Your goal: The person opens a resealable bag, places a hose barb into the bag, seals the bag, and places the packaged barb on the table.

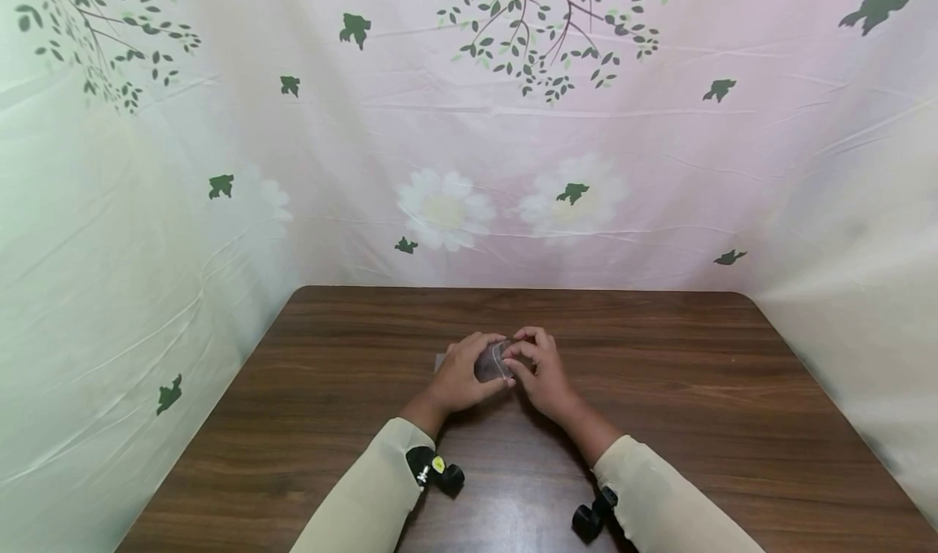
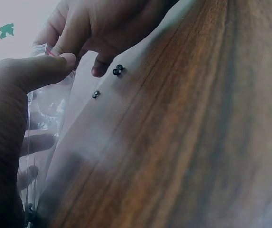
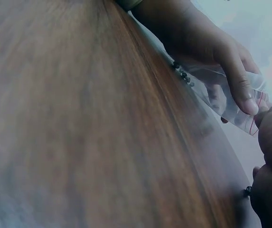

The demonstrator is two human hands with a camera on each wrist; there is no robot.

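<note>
A clear zip-lock bag (image 1: 493,362) with a red seal line is between the two hands above the table. My left hand (image 1: 460,374) grips it, thumb on the near face and fingers behind the clear plastic (image 2: 45,111). At the sealed end, the fingers of my right hand (image 1: 541,378) pinch the bag's edge beside the left thumb. Small dark beads (image 3: 185,78) show by the bag's lower end in the right wrist view; whether they lie inside it cannot be told. More dark, shiny beads (image 2: 118,70) appear below the right hand in the left wrist view.
The brown wood-grain table (image 1: 681,423) extends around both hands. Behind and at the sides hangs a pale cloth (image 1: 337,154) printed with leaves, birds and flowers. Black wrist cameras (image 1: 449,478) are strapped over the cream sleeves.
</note>
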